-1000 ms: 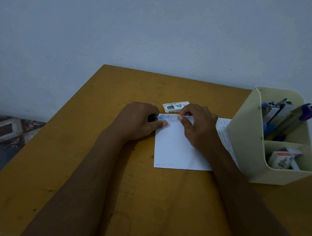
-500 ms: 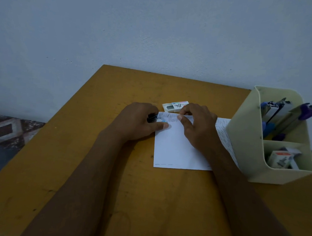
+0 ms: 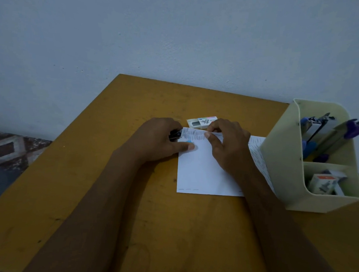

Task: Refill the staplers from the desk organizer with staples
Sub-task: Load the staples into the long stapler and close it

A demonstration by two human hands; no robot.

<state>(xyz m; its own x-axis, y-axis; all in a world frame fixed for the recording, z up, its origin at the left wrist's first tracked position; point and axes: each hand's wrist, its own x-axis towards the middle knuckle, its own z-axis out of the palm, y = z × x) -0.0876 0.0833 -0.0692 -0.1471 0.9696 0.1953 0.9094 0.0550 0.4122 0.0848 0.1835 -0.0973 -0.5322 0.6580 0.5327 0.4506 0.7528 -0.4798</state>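
Almost nothing has moved over the last second. The left hand (image 3: 157,140) still curls round a small black stapler (image 3: 175,135) at the far left corner of the paper (image 3: 203,175), with one finger flat on the sheet beside a blue part of the tool. Only a little more of the black body shows than before. The right hand (image 3: 226,143) keeps pinching the paper's far edge between thumb and forefinger, among the rows of short dark marks (most likely staples already driven in).

The paper lies right of the table's (image 3: 117,216) middle, and its right side runs up to the organizer (image 3: 277,163), which stands at the right edge. A staple box (image 3: 200,123) lies just beyond the paper, toward the far edge.

The stillness reads as a test press: this stapler seems loaded and is being tried on the sheet, not opened for filling. More staplers (image 3: 322,127) stand in the organizer's back compartment, and small boxes (image 3: 322,183) sit in its front one, so the job looks only partly done.
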